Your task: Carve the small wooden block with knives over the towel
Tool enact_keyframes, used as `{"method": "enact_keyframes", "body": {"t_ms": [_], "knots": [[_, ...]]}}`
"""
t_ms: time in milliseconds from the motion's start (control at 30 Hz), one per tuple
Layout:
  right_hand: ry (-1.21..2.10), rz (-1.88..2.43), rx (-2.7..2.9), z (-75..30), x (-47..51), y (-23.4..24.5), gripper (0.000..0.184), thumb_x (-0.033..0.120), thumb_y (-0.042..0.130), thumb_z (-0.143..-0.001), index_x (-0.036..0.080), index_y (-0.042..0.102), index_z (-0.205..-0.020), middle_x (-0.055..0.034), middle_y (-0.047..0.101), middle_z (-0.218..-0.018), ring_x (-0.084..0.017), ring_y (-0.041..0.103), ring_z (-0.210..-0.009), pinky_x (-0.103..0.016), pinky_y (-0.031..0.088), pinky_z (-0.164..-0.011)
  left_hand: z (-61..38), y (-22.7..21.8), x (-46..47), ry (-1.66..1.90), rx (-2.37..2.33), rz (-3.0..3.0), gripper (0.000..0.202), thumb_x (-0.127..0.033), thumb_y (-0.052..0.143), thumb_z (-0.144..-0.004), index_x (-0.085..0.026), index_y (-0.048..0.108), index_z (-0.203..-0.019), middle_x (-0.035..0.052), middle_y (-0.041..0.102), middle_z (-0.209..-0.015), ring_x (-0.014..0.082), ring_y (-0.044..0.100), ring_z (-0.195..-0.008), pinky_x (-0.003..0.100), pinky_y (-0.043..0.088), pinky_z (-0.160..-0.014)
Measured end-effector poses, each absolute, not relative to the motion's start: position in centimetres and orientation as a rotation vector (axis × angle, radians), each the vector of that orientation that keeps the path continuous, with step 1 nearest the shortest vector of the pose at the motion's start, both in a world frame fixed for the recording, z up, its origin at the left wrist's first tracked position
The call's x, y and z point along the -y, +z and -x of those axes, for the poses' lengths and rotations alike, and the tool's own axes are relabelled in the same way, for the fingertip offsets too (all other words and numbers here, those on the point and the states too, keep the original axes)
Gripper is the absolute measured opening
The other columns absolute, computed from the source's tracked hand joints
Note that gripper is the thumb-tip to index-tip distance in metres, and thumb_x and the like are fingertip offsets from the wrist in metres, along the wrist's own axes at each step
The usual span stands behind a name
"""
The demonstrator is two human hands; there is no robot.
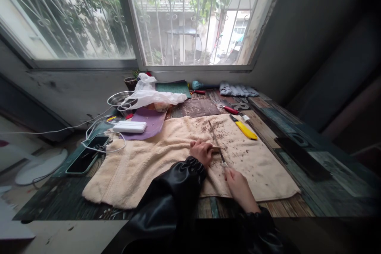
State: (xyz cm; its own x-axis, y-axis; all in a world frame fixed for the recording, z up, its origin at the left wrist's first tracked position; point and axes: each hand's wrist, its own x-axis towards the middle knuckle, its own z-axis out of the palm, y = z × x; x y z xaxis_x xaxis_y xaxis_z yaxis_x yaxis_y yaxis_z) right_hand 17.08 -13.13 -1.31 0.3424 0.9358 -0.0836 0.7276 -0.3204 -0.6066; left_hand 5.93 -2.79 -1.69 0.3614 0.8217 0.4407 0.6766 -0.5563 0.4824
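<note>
My left hand is closed on a small wooden piece, pressing it down on the beige towel. My right hand grips the pale handle of a long, thin file. The file's dark blade lies across the end of the wooden piece and points away from me. Brown shavings are scattered over the towel around the blade. A yellow utility knife rests on the towel's far right part. Beyond it lies a red-handled tool.
Left on the table are a white power bank with a cable, a phone, purple sandpaper, a plastic bag and a metal bowl. A long dark bar lies at right. The window wall bounds the back.
</note>
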Motion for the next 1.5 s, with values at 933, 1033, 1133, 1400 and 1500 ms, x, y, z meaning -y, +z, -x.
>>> {"method": "enact_keyframes", "body": {"t_ms": [933, 1033, 1133, 1400, 1500], "knots": [[0.594, 2.171, 1.466, -17.4, 12.1, -1.1, 0.038, 0.037, 0.025, -0.076, 0.018, 0.047, -0.052, -0.0014, 0.050, -0.049, -0.011, 0.044, -0.051, -0.020, 0.028, -0.049, -5.9, -1.8, 2.6, 0.970, -1.340, -2.456, 0.011, -0.028, 0.048, -0.072, -0.025, 0.057, -0.078, -0.0021, 0.061, -0.078, 0.0160, 0.045, -0.081, 0.035, 0.025, -0.077], [0.540, 2.197, 1.474, -17.1, 10.9, -0.8, 0.038, 0.035, 0.025, -0.076, 0.017, 0.049, -0.053, -0.0030, 0.052, -0.051, -0.011, 0.044, -0.052, -0.020, 0.027, -0.049, -5.9, -1.9, 2.7, 0.985, -1.349, -2.454, 0.011, -0.028, 0.048, -0.072, -0.025, 0.057, -0.078, -0.0025, 0.061, -0.079, 0.0160, 0.045, -0.081, 0.035, 0.024, -0.077], [0.540, 2.173, 1.495, -17.1, 11.1, -1.0, 0.038, 0.035, 0.024, -0.076, 0.018, 0.049, -0.053, -0.0029, 0.052, -0.051, -0.011, 0.044, -0.051, -0.020, 0.027, -0.049, -5.8, -1.9, 2.5, 0.981, -1.349, -2.454, 0.011, -0.027, 0.049, -0.072, -0.025, 0.058, -0.078, -0.0018, 0.061, -0.079, 0.0163, 0.045, -0.081, 0.035, 0.024, -0.078], [0.504, 2.219, 1.485, -16.9, 11.3, -1.1, 0.036, 0.034, 0.023, -0.077, 0.018, 0.046, -0.054, -0.0038, 0.052, -0.053, -0.012, 0.044, -0.052, -0.021, 0.028, -0.051, -6.1, -2.0, 2.5, 1.001, -1.330, -2.456, 0.011, -0.027, 0.049, -0.072, -0.025, 0.058, -0.078, -0.0016, 0.061, -0.079, 0.0163, 0.045, -0.081, 0.035, 0.025, -0.078], [0.526, 2.209, 1.493, -17.0, 11.0, -0.8, 0.036, 0.035, 0.024, -0.076, 0.018, 0.046, -0.053, -0.0033, 0.052, -0.053, -0.012, 0.044, -0.052, -0.021, 0.028, -0.050, -5.9, -2.2, 2.5, 0.998, -1.308, -2.443, 0.011, -0.028, 0.049, -0.072, -0.025, 0.058, -0.078, -0.0020, 0.061, -0.079, 0.0162, 0.045, -0.082, 0.035, 0.025, -0.079]]}}
